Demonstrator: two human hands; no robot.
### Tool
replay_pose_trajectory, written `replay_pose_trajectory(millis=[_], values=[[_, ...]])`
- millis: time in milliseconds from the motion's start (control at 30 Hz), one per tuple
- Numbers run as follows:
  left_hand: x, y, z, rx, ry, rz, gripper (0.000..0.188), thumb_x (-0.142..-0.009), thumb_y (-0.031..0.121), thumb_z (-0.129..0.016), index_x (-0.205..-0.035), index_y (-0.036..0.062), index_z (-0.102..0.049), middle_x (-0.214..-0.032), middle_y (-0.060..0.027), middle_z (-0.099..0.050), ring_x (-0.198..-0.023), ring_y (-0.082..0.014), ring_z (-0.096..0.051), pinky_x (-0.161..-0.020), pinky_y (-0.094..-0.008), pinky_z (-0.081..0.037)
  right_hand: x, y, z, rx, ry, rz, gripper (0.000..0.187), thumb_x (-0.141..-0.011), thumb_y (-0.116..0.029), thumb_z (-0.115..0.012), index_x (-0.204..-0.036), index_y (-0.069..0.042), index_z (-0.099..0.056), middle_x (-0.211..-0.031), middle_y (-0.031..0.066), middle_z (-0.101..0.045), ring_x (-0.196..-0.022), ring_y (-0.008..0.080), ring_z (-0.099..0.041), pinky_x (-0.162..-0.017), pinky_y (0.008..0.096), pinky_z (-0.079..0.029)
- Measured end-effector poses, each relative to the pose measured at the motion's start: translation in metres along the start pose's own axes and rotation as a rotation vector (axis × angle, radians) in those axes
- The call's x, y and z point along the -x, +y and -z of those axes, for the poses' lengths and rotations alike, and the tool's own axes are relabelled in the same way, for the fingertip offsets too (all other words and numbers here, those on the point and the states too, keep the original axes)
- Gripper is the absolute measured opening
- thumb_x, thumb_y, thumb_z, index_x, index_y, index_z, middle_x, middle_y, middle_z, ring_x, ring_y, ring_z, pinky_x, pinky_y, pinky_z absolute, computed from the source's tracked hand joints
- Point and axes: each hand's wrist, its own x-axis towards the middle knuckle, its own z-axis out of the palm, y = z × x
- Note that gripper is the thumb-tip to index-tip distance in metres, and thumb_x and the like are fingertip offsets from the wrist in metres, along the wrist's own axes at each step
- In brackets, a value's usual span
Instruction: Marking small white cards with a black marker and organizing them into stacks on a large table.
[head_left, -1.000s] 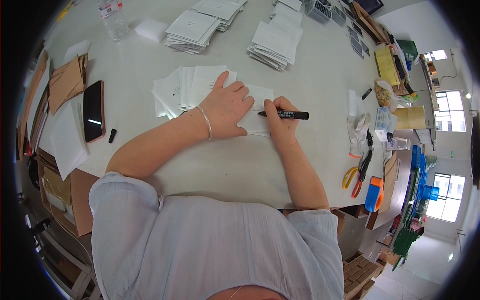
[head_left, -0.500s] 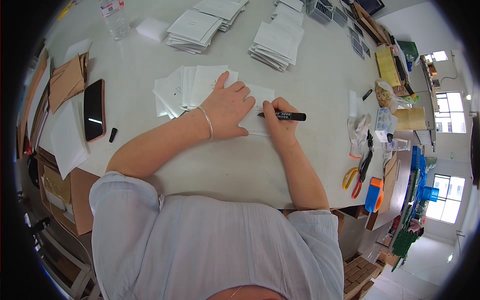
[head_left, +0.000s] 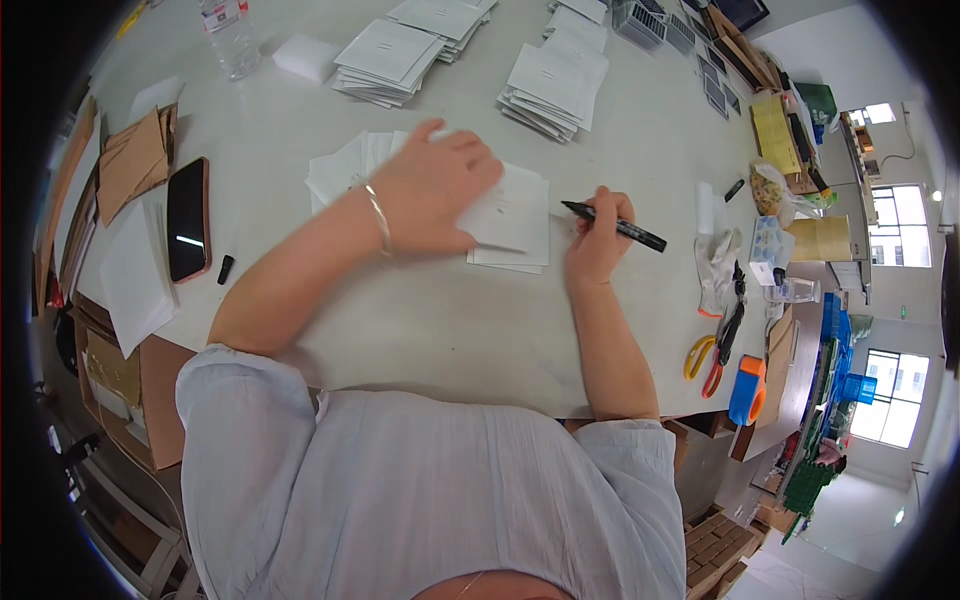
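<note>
Right grip (head_left: 598, 240) closed round a black marker (head_left: 640, 236), bare tip pointing left, clear of the paper. Left grip (head_left: 430, 190) wide, palm down, fingers spread and blurred; cannot tell whether it presses on or only skims what lies under it. Between the two, beside the left thumb, sits a small pile of white papers (head_left: 518, 215), edges uneven, faint dark marks on the top one. Past the left grip's outer side, partly under the wrist, a fan of white papers (head_left: 345, 168) overlaps on the table (head_left: 450, 320). Step in hand reads as a break between strokes, the left grip dealing with papers while the marker waits. Next move seems to call for the left grip to settle one paper flat, and the right to keep its tip off until then. Ahead of the left grip, a taller paper stack (head_left: 385, 60); ahead of the right, another stack (head_left: 550, 85). Well out to the left grip's side, a black cap (head_left: 226, 269), then a phone (head_left: 189, 220).
</note>
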Motion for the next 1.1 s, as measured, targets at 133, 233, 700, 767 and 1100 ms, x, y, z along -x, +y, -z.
replay_pose_trajectory(millis=[133, 233, 700, 767, 1100], values=[[0.013, -0.033, 0.025, -0.124, -0.182, 0.089, 0.051, -0.063, 0.031, -0.068, -0.104, 0.0064, -0.053, -0.107, -0.0094, -0.056, -0.115, -0.0265, -0.045, -0.100, -0.0567, -0.029, 0.006, 0.004, -0.003, 0.316, -0.234, -0.060, 0.026, -0.083, -0.013, -0.064, -0.064, -0.005, -0.048, -0.060, -0.0026, -0.047, -0.055, 0.0044, -0.039, -0.049, 0.0224, -0.033], [0.013, -0.028, 0.023, -0.155, -0.184, 0.095, 0.055, -0.061, 0.036, -0.071, -0.105, 0.0066, -0.054, -0.115, -0.0111, -0.053, -0.123, -0.0286, -0.040, -0.101, -0.0573, -0.028, 0.009, 0.005, -0.009, 0.462, -0.343, 0.071, 0.025, -0.082, -0.012, -0.065, -0.064, -0.005, -0.049, -0.060, -0.0033, -0.047, -0.056, 0.0042, -0.038, -0.051, 0.0214, -0.031], [-0.009, 0.019, -0.032, -0.061, -0.203, 0.038, 0.061, -0.065, 0.041, -0.073, -0.109, 0.0016, -0.054, -0.124, -0.0142, -0.049, -0.129, -0.0283, -0.033, -0.108, -0.0553, -0.016, 0.012, 0.011, -0.012, 0.638, -0.403, 0.189, 0.022, -0.078, -0.010, -0.068, -0.065, -0.001, -0.053, -0.057, 0.0016, -0.052, -0.055, 0.0067, -0.043, -0.050, 0.0242, -0.037], [-0.008, 0.019, -0.034, -0.063, -0.194, 0.037, 0.061, -0.066, 0.041, -0.073, -0.109, 0.0014, -0.054, -0.124, -0.0141, -0.049, -0.129, -0.0281, -0.034, -0.108, -0.0553, -0.016, 0.013, 0.010, -0.010, 0.625, -0.414, 0.189, 0.022, -0.078, -0.009, -0.068, -0.064, -0.002, -0.052, -0.057, 0.0013, -0.052, -0.054, 0.0064, -0.042, -0.050, 0.0238, -0.037], [-0.007, 0.020, -0.037, -0.044, -0.161, 0.051, 0.060, -0.066, 0.041, -0.072, -0.107, 0.0004, -0.054, -0.122, -0.0146, -0.050, -0.127, -0.0279, -0.036, -0.107, -0.0556, -0.015, 0.017, 0.006, -0.007, 0.633, -0.439, 0.161, 0.025, -0.077, -0.006, -0.067, -0.060, -0.002, -0.049, -0.053, 0.0002, -0.049, -0.051, 0.0058, -0.040, -0.047, 0.0241, -0.034]])
